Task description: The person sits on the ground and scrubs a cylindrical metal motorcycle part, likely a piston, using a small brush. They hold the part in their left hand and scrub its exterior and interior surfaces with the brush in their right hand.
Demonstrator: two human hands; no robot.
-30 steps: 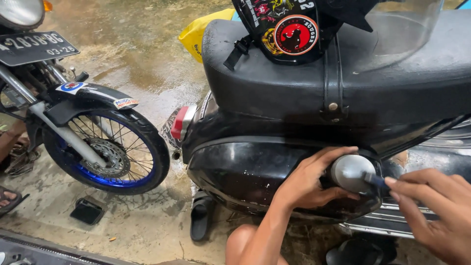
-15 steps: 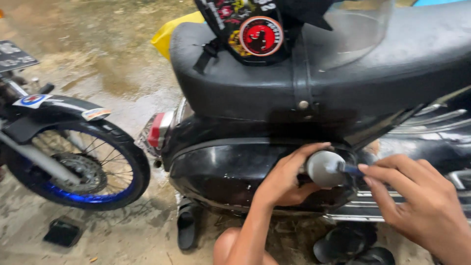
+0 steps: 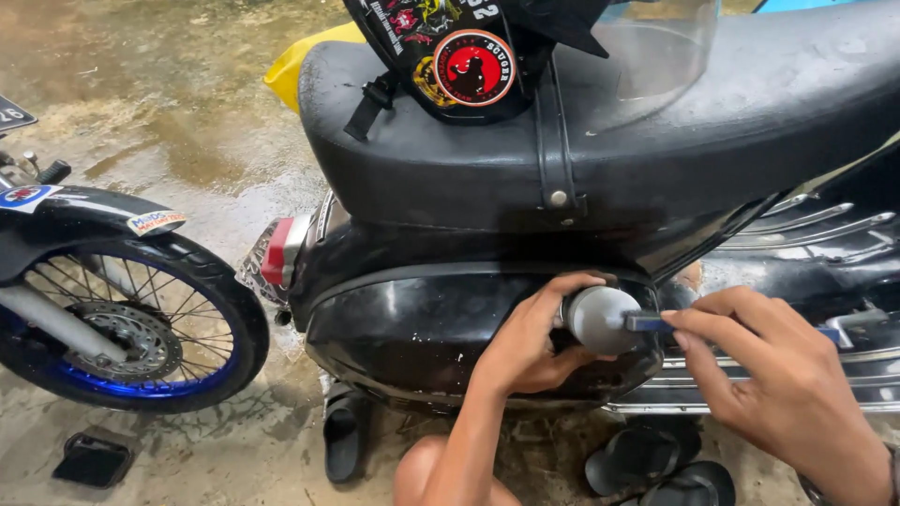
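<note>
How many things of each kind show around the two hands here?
Black scooter with black padded seat: 1
Motorbike wheel with blue rim: 1
Black stickered helmet: 1
Grey round metal part, under left hand: 1
Blue-handled tool, in right hand: 1
Black sandals: 3
Total: 8

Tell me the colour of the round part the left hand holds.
Grey round part, head view.

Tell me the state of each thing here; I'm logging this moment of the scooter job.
Left hand: cupped around grey cylinder.
Grey cylinder: held against scooter's side panel.
Right hand: pinching blue tool.
Blue tool: tip at the cylinder.
Helmet: resting on seat.
Seat: closed, wet.
</note>
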